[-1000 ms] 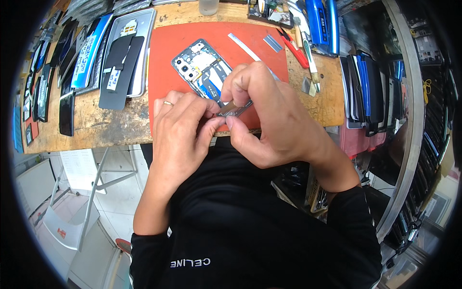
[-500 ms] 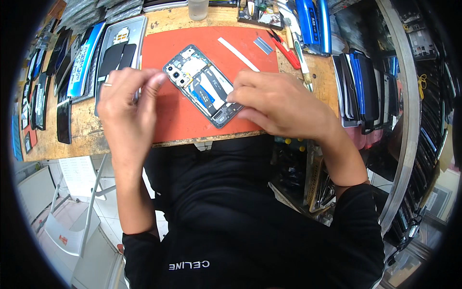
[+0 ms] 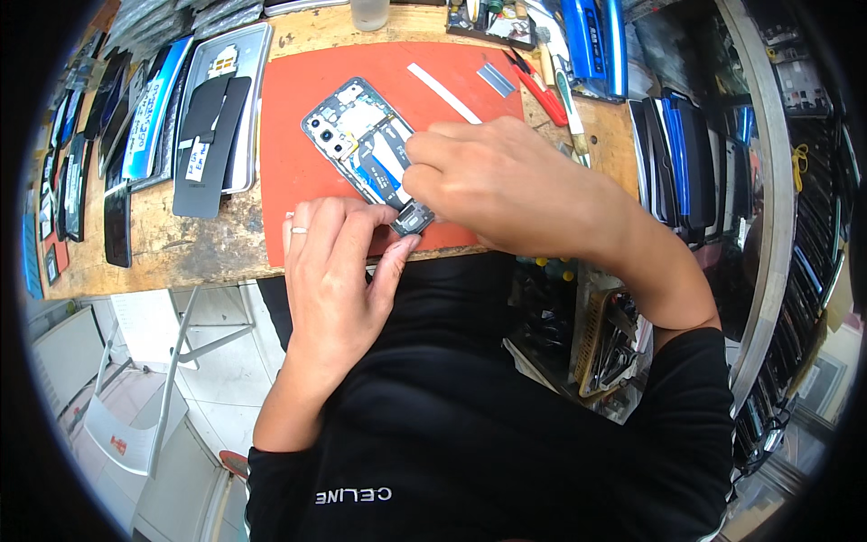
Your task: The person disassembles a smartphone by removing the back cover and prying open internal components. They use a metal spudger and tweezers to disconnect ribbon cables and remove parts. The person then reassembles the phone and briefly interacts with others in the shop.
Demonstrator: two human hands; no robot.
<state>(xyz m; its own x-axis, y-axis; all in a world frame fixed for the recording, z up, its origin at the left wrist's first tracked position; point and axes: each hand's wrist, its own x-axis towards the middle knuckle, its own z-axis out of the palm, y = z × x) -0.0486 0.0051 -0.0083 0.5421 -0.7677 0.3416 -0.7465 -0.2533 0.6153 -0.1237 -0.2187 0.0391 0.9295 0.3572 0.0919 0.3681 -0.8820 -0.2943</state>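
Note:
An opened smartphone (image 3: pixel 350 128) lies tilted on an orange-red mat (image 3: pixel 302 72), showing its camera module, board, flat cables and blue battery layer. My left hand (image 3: pixel 334 280) grips the phone's bottom end between thumb and fingers. My right hand (image 3: pixel 492 185) is curled over the phone's right side, fingertips at its middle and lower part; anything it holds is hidden behind the fingers. Beyond the phone lie a white strip (image 3: pixel 442 92) and small grey strips (image 3: pixel 495 79), with red-handled cutters (image 3: pixel 542 95) at the mat's right edge.
A metal tray (image 3: pixel 253 63) with black back covers and stacks of phone panels (image 3: pixel 135 126) sit at the left. A parts box (image 3: pixel 488 23), cup (image 3: pixel 370 11), blue panels (image 3: pixel 587 45) and dark phone cases (image 3: pixel 677 163) surround the mat. A white folding chair (image 3: pixel 126 425) stands lower left.
My left hand left the phone's lower end for the upper left, then came back down and took hold of the bottom end. My right hand stayed on the phone's right side, fingers more curled.

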